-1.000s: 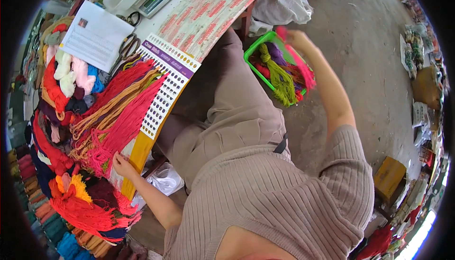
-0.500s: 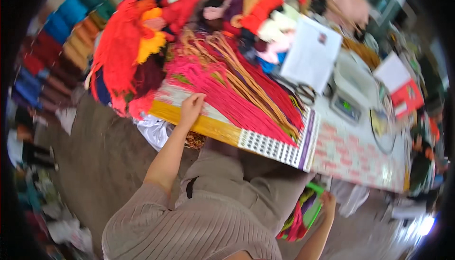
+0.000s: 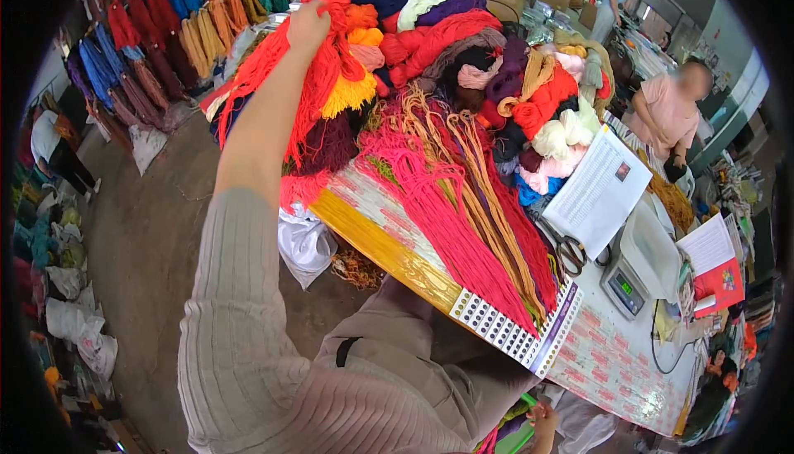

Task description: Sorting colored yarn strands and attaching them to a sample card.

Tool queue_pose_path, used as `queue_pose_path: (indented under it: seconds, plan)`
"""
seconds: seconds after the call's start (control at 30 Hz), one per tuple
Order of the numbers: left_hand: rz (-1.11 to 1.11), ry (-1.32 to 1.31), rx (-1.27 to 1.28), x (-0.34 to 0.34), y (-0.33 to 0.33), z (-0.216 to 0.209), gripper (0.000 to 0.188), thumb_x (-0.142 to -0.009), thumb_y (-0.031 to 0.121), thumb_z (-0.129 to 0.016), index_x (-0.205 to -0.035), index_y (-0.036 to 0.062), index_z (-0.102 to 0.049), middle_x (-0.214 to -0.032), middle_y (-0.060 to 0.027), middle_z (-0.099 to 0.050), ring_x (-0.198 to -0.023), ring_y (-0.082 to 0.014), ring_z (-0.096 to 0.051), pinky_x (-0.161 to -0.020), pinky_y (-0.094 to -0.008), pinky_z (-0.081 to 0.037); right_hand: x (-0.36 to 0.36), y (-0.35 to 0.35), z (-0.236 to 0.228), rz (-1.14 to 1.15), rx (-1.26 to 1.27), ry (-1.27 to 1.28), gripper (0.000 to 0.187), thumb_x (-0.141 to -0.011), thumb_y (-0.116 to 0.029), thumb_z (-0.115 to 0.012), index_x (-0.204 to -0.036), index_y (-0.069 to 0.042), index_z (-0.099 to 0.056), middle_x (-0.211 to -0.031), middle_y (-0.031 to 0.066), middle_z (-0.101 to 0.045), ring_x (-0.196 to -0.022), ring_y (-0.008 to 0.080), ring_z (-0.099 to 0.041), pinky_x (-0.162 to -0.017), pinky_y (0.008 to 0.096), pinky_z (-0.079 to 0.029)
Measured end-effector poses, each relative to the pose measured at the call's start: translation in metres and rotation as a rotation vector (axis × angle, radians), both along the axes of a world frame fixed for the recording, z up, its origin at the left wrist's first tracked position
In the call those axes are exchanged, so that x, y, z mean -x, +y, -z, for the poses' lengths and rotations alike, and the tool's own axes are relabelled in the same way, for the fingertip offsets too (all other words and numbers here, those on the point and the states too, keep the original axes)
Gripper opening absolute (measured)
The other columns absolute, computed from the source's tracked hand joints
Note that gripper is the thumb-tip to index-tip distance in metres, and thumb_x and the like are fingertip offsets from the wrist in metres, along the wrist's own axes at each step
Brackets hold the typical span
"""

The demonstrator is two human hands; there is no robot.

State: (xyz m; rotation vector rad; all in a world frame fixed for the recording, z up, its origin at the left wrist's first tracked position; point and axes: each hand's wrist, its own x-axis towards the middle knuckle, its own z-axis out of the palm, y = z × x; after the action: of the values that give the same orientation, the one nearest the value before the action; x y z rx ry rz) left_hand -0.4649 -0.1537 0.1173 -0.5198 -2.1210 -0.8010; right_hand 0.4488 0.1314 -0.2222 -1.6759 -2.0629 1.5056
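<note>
Left hand point(image 3: 308, 28) has its fingers curled around red yarn point(image 3: 263, 67) trailing near-left, and right hand point(image 3: 542, 421) is near-right by the green basket point(image 3: 521, 440), can't tell its grip.

Coral-red yarn point(image 3: 334, 47), magenta strands point(image 3: 451, 243), white tabletop point(image 3: 597, 356) with red brick pattern, seemingly green basket point(image 3: 521, 439)

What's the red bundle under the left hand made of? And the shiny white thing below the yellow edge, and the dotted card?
Red bundle: soft, matte strands, so yarn, maybe wool or acrylic.
Shiny white thing: glossy and crinkled, perhaps plastic or slick cloth.
Dotted card: flat and white, probably stiff paper, possibly thin plastic.
</note>
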Motion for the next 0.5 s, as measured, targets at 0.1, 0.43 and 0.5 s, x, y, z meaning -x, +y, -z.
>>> queue_pose_path:
  seconds: [0.1,0.43,0.5]
  plan:
    - [0.013,0.024,0.056,0.065,-0.04,-0.013,0.061,-0.074,0.024,-0.062,-0.131,0.0175,-0.043,-0.126,-0.0153,-0.051,-0.114,-0.0307,-0.051,-0.095,-0.0385,-0.042,0.006,0.003,0.007,-0.035,0.014,0.017,0.027,-0.087,-0.022,-0.06,-0.108,-0.005,-0.057,-0.088,0.003,-0.064,-0.068,0.0146,-0.065,-0.049,0.0236,-0.044]
    - [0.35,-0.284,-0.813,0.072,-0.042,0.031,0.042,-0.08,0.03,-0.062,-0.117,0.0129,-0.054,-0.097,-0.0073,-0.065,-0.092,-0.0281,-0.062,-0.084,-0.0412,-0.048,0.001,-0.019,-0.009,0.001,0.026,-0.041,0.031,-0.084,-0.021,-0.063,-0.108,-0.002,-0.056,-0.09,0.0057,-0.063,-0.067,0.0159,-0.065,-0.051,0.0261,-0.046]
    - [0.543,-0.45,-1.572,0.069,-0.054,0.024,0.024,-0.089,0.029,-0.05,-0.104,0.012,-0.057,-0.102,-0.0044,-0.064,-0.091,-0.0266,-0.062,-0.084,-0.0415,-0.049,-0.001,-0.018,-0.01,0.003,0.029,-0.042,0.033,-0.084,-0.022,-0.063,-0.11,-0.002,-0.056,-0.091,0.0051,-0.064,-0.067,0.016,-0.065,-0.052,0.0263,-0.046]
